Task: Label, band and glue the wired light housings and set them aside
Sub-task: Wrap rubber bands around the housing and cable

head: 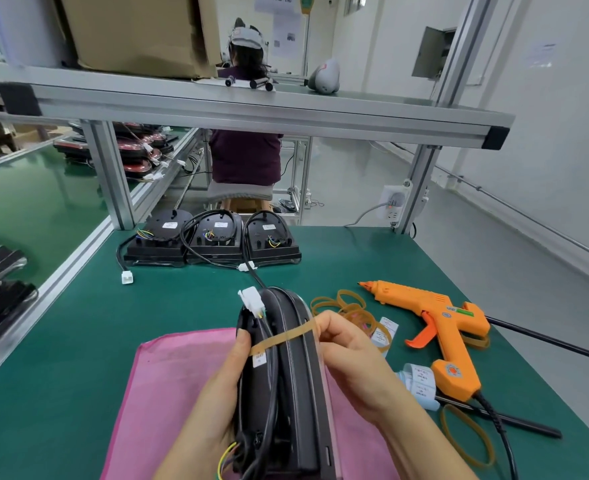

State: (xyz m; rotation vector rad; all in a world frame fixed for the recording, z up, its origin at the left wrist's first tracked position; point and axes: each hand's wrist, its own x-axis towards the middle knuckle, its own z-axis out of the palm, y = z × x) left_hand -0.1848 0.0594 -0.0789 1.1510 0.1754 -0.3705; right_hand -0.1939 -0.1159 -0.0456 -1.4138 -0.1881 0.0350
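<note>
We have one housing (286, 368) in hand, lower centre of the frame, stood on edge over the pink cloth (175, 375). The left hand (216, 393) grips it from the left side, thumb pressed on the band (282, 337) where it crosses the cable. The right hand (348, 358) pinches the other end of that band at the housing's right edge, pulled taut across the back. So both hands are clamped: left on the housing, right on the band.

The white connector (251, 296) sticks up at the top of the held unit, with its cable folded along the back under the band.

Progress, as we judge it:
- Label: a small white label (260, 358) shows on the held housing just below the band, so that step looks done.
- Band: in progress, stretched but not seated.
- Glue: likely not yet done. The glue gun (438, 327) lies on the table (372, 258) at right centre, in nobody's hand. We cannot tell whether glue is already on this unit.

Three housings (213, 237) sit in a row at upper centre. They are labelled, but their cables lie loose with no band visible, so we take them as still waiting.

Spare bands (348, 306) lie just left of the gun, and a label roll (421, 379) is beside its handle. A stack of red lights (137, 154) sits at upper left, and we cannot tell whether those are finished.
</note>
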